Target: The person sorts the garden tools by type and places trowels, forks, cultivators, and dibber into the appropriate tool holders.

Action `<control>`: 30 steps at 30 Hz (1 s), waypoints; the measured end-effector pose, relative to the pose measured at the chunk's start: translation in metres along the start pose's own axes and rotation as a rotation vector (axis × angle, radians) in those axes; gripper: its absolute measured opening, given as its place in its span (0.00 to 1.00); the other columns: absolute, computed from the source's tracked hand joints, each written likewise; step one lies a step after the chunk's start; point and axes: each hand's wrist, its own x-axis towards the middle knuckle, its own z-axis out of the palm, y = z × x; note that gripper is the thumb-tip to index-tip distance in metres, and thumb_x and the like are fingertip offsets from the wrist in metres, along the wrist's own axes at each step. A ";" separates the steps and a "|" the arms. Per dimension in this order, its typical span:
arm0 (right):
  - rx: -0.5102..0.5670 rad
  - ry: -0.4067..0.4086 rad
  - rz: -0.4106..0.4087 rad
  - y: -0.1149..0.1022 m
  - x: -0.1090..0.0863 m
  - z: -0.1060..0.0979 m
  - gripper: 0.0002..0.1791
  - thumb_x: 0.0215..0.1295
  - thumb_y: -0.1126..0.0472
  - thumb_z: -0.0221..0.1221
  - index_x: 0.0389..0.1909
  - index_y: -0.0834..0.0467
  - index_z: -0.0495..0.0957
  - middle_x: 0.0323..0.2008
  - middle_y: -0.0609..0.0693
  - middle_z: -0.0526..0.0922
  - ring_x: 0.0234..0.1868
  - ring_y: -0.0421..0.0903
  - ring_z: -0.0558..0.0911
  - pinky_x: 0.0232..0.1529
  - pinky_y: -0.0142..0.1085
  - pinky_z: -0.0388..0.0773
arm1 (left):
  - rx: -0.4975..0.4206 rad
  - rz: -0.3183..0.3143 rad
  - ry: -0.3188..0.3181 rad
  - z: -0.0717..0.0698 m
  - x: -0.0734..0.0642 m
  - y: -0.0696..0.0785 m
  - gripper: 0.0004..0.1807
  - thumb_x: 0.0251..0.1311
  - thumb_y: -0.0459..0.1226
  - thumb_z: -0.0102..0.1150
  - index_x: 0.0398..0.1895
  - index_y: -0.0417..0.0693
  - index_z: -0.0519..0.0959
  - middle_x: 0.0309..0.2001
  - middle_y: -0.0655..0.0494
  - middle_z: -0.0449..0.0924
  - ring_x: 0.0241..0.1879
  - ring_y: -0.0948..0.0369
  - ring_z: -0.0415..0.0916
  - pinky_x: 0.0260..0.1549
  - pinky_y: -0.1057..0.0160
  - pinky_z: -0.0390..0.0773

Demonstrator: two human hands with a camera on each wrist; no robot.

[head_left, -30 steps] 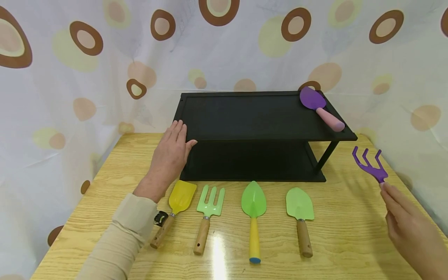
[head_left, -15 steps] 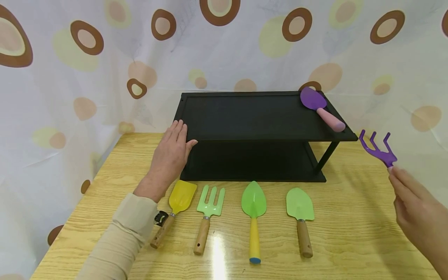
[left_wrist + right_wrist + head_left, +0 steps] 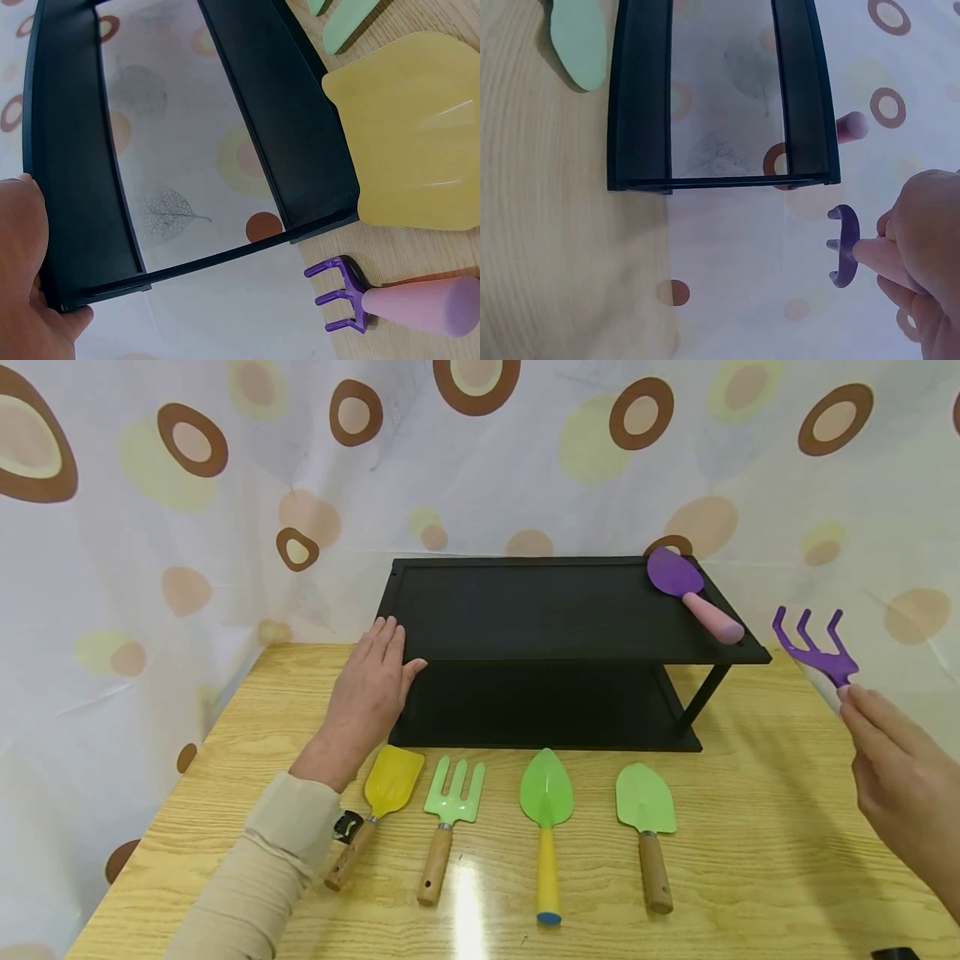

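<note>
The black shelf [image 3: 517, 610] stands directly right of and ahead of the left hand [image 3: 365, 687], which lies on its near left corner, apparently to steady it. That hand is flat, its fingers straight and closed on nothing, with the thumb out along the front edge.

The right hand [image 3: 903, 768] is curled round the pink handle of a purple rake [image 3: 831, 664], so the 3 tines are left free beyond its fingers, raised and apart from the shelf. Left of this hand, a purple trowel [image 3: 678, 578] rests slantwise on the upper board.

Between the hands, on their near side, 4 tools lie spaced on the counter [image 3: 765, 852], handles nearest the person, perhaps for easy grasping: a yellow scoop [image 3: 393, 781], a green fork [image 3: 453, 806], a bright green trowel [image 3: 547, 797] and a pale green trowel [image 3: 647, 802]. A 2nd rake [image 3: 405, 306] lies near the left hand, left of the scoop.
</note>
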 end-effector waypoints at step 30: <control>-0.245 -0.136 -0.292 -0.002 0.079 0.005 0.15 0.69 0.83 0.41 0.49 0.86 0.73 0.62 0.74 0.72 0.66 0.63 0.73 0.73 0.43 0.64 | 0.015 -0.012 -0.014 0.002 0.002 0.004 0.35 0.76 0.50 0.42 0.73 0.31 0.60 0.74 0.38 0.60 0.76 0.48 0.56 0.76 0.54 0.55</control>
